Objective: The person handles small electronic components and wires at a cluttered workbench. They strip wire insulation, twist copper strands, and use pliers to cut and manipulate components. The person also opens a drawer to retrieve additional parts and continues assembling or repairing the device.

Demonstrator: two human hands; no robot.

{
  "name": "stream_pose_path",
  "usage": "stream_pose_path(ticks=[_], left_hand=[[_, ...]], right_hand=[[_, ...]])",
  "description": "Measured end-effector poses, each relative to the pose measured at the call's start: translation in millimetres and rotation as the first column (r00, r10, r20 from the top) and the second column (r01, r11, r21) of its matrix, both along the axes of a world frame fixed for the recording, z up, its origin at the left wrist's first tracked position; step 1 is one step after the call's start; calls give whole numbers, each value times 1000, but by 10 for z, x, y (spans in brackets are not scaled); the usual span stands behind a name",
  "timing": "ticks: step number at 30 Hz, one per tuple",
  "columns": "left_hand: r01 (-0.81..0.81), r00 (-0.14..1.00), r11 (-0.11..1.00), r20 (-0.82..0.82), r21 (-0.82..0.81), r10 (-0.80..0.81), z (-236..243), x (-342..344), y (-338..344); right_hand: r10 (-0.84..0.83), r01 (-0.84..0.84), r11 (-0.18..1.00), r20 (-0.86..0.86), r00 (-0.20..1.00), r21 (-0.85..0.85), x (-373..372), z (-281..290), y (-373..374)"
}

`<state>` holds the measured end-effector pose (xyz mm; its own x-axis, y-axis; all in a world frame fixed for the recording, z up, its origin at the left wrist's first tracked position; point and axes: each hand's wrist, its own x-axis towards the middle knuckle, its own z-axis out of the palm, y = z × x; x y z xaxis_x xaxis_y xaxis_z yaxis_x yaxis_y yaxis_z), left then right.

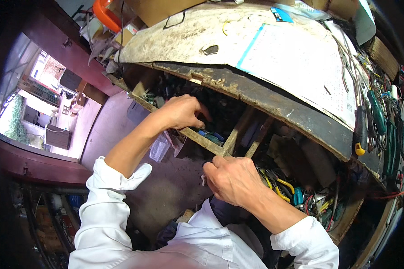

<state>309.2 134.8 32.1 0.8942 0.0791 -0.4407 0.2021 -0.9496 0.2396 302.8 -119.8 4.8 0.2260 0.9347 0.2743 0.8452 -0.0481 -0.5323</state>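
A wooden drawer (204, 142) with dividers is pulled out from under a worn workbench (309, 123). My left hand (184, 112) reaches over its front board into the dark left compartment. The thumb and a finger are bent and apart above small mixed parts, with nothing visible between them; the other fingertips are hidden. Close to the thumb lie some blue-green pieces (209, 136). My right hand (234, 179) is closed at the drawer's front edge, beside a divider (238, 130). A small pale bit shows by its fingers, too small to name.
In the right compartment are yellow-handled pliers (280, 190) and other tools. On the benchtop lie a printed sheet (296, 67), a black-and-yellow screwdriver (360, 130) and several green-handled tools (376, 112). An orange object (104, 13) stands at the back left. A doorway (45, 103) opens at left.
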Motion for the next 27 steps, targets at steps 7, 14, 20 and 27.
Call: stream_pose_path(ticks=[7, 14, 20, 27], left_hand=[[79, 987, 995, 138, 63, -87, -102, -36, -1], [-36, 919, 884, 333, -466, 213, -179, -175, 68], [53, 955, 907, 285, -419, 76, -195, -134, 80], [37, 997, 990, 73, -135, -28, -115, -39, -45]], right_hand=[[-20, 19, 995, 7, 1000, 100, -3, -60, -3], [-29, 28, 997, 13, 999, 77, 8, -48, -23], [-13, 14, 1000, -11, 1000, 17, 15, 9, -24], [9, -10, 1000, -10, 1000, -29, 21, 31, -22]])
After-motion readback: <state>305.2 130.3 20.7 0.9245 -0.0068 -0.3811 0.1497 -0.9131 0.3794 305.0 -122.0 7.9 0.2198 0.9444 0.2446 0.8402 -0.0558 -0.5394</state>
